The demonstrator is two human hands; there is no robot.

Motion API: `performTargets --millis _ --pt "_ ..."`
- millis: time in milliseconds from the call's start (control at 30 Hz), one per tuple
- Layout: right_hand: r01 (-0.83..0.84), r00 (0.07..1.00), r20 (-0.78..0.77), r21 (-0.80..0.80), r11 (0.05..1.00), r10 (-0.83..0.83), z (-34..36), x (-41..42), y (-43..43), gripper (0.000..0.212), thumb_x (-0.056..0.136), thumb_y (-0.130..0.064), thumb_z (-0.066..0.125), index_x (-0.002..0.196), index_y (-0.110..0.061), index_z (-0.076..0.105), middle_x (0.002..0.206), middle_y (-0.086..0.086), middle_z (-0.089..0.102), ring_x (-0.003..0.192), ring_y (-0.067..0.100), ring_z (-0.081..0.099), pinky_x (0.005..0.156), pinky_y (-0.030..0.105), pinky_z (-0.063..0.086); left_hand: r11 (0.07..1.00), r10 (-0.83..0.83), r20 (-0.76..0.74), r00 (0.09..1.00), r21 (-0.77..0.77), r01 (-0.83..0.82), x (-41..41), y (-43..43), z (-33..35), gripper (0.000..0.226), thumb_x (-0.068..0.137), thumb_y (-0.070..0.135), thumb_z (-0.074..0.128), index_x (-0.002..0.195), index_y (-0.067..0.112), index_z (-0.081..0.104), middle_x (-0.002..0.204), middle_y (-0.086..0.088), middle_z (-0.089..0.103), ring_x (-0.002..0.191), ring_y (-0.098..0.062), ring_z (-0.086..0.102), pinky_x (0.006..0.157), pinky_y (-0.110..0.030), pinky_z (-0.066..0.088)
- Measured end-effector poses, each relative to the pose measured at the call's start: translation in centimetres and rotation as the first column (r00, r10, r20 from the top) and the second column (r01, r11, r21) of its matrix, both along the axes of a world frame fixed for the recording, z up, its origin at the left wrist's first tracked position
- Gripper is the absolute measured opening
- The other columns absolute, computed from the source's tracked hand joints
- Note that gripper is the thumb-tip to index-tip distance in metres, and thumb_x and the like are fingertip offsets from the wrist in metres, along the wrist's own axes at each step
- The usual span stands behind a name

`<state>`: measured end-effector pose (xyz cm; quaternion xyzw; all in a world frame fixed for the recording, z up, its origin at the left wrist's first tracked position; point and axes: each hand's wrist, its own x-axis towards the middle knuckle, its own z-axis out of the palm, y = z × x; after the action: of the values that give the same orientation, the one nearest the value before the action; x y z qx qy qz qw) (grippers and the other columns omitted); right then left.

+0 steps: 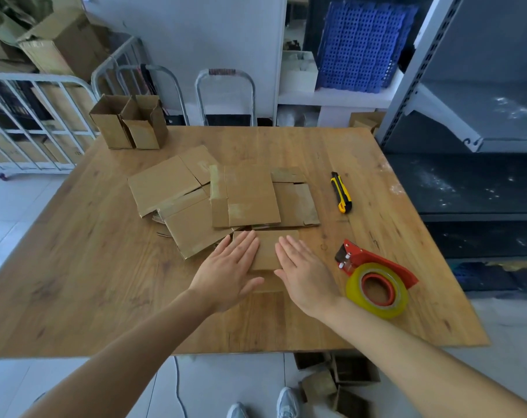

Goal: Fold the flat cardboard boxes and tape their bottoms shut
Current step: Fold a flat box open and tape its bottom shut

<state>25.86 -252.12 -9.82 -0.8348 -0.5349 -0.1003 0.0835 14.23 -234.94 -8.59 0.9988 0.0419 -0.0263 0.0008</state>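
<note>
Wood table [105, 267] holds flat boxes [250, 194], knife [341, 192] and tape [377, 289]. Left hand [229, 267] and right hand [304, 273] press one box [266, 251], fingers [247, 241] straight and wide. Grey shelves [467, 116] stand right.

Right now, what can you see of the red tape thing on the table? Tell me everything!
The tape gun has a red frame, metal by its look, holding a fat roll of see-through yellowish tape on a red hub. It lies on its side near the right of the wooden table, its cutting end pointing away from the person. Nobody holds it. It sits just beside the wrist of the right hand; whether they touch I cannot tell.
</note>
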Motion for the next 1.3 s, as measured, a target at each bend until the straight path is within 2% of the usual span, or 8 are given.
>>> performTargets --millis 100,200,367,600,700,900,1067,1300 --pt "0.007 1.0 -0.005 -0.004 1.0 -0.007 0.4 0.0 0.2 0.054 0.082 -0.029 0.075 0.126 -0.001 0.061 0.13 0.015 0.062 0.123 0.027 0.058 0.106 0.039 0.035 1.0 0.006 -0.037 0.999 0.028 -0.005 0.3 0.0 0.3 0.085 0.076 0.066 -0.029 0.145 0.017 -0.02 0.154 0.001 -0.021 0.143 -0.014 -0.022 0.117 -0.033 -0.014" --pt "0.03 0.998 -0.059 -0.033 0.999 -0.032 0.9 -0.2 0.2 0.053 0.086 -0.03 0.072 0.129 -0.003 0.059 0.133 0.013 0.059 0.126 0.026 0.055 0.107 0.037 0.032 0.998 0.003 -0.051 0.999 0.057 0.0 0.2 -0.1 0.4 0.074 0.085 0.057 -0.016 0.145 0.015 -0.017 0.154 -0.001 -0.018 0.144 -0.016 -0.017 0.117 -0.033 -0.011" --pt "-0.035 0.967 -0.253 -0.079 0.996 0.014 2.5 1.2 0.2 0.056 0.099 -0.024 0.052 0.147 -0.002 0.035 0.156 0.011 0.032 0.146 0.024 0.026 0.119 0.039 0.026 0.993 0.011 0.007 1.0 0.114 -0.011 1.1 0.5 0.6 0.064 0.093 0.044 0.037 0.14 0.001 0.044 0.146 -0.015 0.044 0.135 -0.025 0.043 0.109 -0.042 0.033" --pt "-0.046 0.949 -0.314 -0.188 0.981 -0.015 3.9 3.3 -0.1 0.058 0.103 -0.031 0.044 0.153 -0.009 0.024 0.162 0.003 0.017 0.15 0.015 0.009 0.121 0.031 0.013 0.997 0.018 -0.002 1.0 0.075 -0.018 2.9 0.0 0.3 0.063 0.096 0.041 0.029 0.145 0.002 0.033 0.152 -0.013 0.033 0.14 -0.025 0.034 0.113 -0.041 0.027" --pt "0.012 0.917 -0.39 -0.191 0.981 -0.087 5.0 5.6 -2.2 0.056 0.101 -0.031 0.049 0.151 -0.012 0.032 0.161 0.001 0.019 0.149 0.014 0.013 0.118 0.032 0.017 0.996 -0.021 0.023 1.0 0.091 0.019 3.1 0.4 -0.3 0.067 0.095 0.043 0.015 0.15 0.008 0.0 0.157 -0.006 -0.003 0.147 -0.02 0.002 0.118 -0.035 0.002" --pt "0.285 0.754 -0.427 -0.471 0.835 -0.499 3.4 13.0 -10.2 0.073 0.09 -0.028 0.066 0.152 -0.016 0.03 0.157 0.002 0.03 0.142 0.02 0.032 0.114 0.034 0.032 0.992 0.002 -0.009 1.0 0.123 -0.001 4.2 0.5 0.0 0.07 0.092 0.046 0.007 0.149 0.009 -0.009 0.152 -0.003 -0.015 0.146 -0.018 -0.008 0.117 -0.032 -0.007" --pt "0.316 0.636 -0.431 -0.612 0.725 -0.64 1.0 14.9 -12.3 0.077 0.083 -0.029 0.075 0.148 -0.017 0.036 0.145 0.003 0.048 0.129 0.022 0.049 0.103 0.035 0.045 0.991 -0.011 0.042 0.999 0.135 0.005 3.9 0.7 -0.3 0.064 0.096 0.043 0.024 0.143 0.002 0.038 0.146 -0.015 0.043 0.135 -0.026 0.043 0.109 -0.043 0.03" --pt "0.262 0.613 -0.472 -0.636 0.726 -0.634 -0.9 16.5 -12.4 0.043 0.069 -0.039 0.08 0.104 -0.02 0.064 0.102 -0.004 0.069 0.091 0.016 0.065 0.076 0.031 0.055 0.988 -0.017 0.108 0.994 0.156 0.0 3.8 0.4 -0.9 0.064 0.092 0.042 0.028 0.141 0.002 0.039 0.144 -0.014 0.047 0.132 -0.025 0.046 0.112 -0.036 0.033"
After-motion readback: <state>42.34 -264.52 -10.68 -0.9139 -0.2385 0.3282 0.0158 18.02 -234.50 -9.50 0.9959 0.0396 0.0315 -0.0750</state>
